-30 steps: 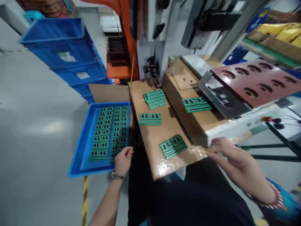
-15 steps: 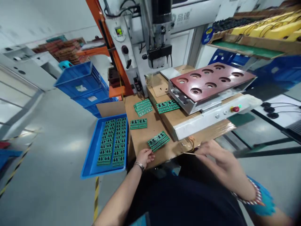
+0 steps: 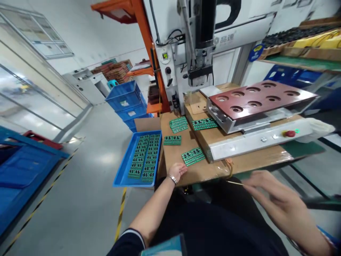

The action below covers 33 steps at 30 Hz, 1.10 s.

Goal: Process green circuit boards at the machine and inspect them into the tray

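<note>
My left hand (image 3: 178, 171) rests at the table's front edge, its fingers at the lower left corner of a green circuit board (image 3: 193, 156); whether they grip it is too small to tell. My right hand (image 3: 271, 193), at the lower right, pinches a thin pale stick (image 3: 234, 183) that points left. Farther back on the table lie another board (image 3: 172, 140) and a small stack of boards (image 3: 178, 124). One more board (image 3: 204, 124) sits on the raised wooden base beside the red fixture plate.
A blue tray (image 3: 123, 165) with two rows of boards stands left of the table (image 3: 170, 160). The red plate (image 3: 255, 101) with round holes lies beneath the machine head (image 3: 200, 73). A control bar (image 3: 239, 147) with a red button runs along the front. Blue crates (image 3: 124, 93) stand behind.
The view has swung left, so the table and machine appear farther right. My right hand, still pinching the stick, has moved right and away from the table edge. My left hand stays beside the board.
</note>
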Each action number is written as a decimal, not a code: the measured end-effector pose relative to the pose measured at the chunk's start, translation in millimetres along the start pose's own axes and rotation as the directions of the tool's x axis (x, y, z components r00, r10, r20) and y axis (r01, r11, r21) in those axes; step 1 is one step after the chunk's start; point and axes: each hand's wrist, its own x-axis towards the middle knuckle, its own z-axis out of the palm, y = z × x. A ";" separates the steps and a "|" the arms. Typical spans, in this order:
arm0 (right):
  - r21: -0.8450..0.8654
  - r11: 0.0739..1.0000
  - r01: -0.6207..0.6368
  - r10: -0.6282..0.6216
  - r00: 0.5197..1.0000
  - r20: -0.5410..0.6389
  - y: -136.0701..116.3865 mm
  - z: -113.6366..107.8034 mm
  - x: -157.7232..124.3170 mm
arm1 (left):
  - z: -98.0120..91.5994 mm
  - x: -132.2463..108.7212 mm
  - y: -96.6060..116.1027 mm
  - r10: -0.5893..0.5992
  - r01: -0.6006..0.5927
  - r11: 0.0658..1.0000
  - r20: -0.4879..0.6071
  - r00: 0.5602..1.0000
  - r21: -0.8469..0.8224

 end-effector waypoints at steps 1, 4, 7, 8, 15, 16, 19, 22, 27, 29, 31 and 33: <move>0.005 1.000 0.011 -0.011 1.000 -0.006 -0.9 1.8 0.9 | -5.1 -3.8 0.9 0.015 -0.015 1.000 0.007 1.000 -0.018; 0.039 0.999 0.029 -0.029 1.000 0.006 -6.0 9.2 6.9 | -16.5 -12.7 2.8 0.025 -0.024 0.999 0.017 1.000 -0.044; 0.047 0.998 0.035 -0.036 0.999 0.022 -13.1 15.0 13.7 | -12.5 -15.1 2.2 -0.015 0.016 0.999 0.020 1.000 -0.036; 0.044 0.998 0.038 -0.039 0.999 0.022 -15.4 15.9 15.1 | -7.7 -15.0 1.8 -0.030 0.031 0.999 0.024 0.999 -0.031; 0.021 1.000 0.022 -0.023 1.000 0.014 -20.1 12.0 10.2 | 28.3 -5.5 11.1 -0.082 0.083 0.996 0.005 0.997 -0.021; 0.019 1.000 0.015 -0.015 1.000 0.013 -19.2 10.9 8.5 | 31.2 -2.6 13.5 -0.086 0.086 0.996 -0.002 0.996 -0.024; 0.027 1.000 -0.016 0.016 1.000 0.023 -15.8 8.6 4.5 | 37.5 6.6 19.5 -0.083 0.082 0.996 -0.015 0.996 -0.042; 0.036 0.999 -0.030 0.029 0.999 0.031 -12.9 8.3 3.2 | 36.9 13.1 23.3 -0.047 0.046 0.995 -0.010 0.999 -0.088; 0.054 0.998 -0.029 0.027 0.999 0.039 -9.2 11.5 5.6 | 5.6 12.1 20.2 0.043 -0.041 0.985 0.003 0.999 -0.168; 0.061 0.998 -0.027 0.024 0.999 0.042 -7.6 14.3 6.8 | -13.7 7.0 14.1 0.064 -0.060 0.981 0.017 0.998 -0.183; 0.055 0.998 -0.015 0.013 0.999 0.045 -5.9 17.9 7.7 | -31.3 -1.0 6.4 0.078 -0.069 0.980 0.042 0.996 -0.187; 0.040 0.999 0.005 -0.008 0.998 0.055 -4.4 21.5 8.4 | -44.9 -12.3 -0.4 0.091 -0.077 0.980 0.070 0.993 -0.185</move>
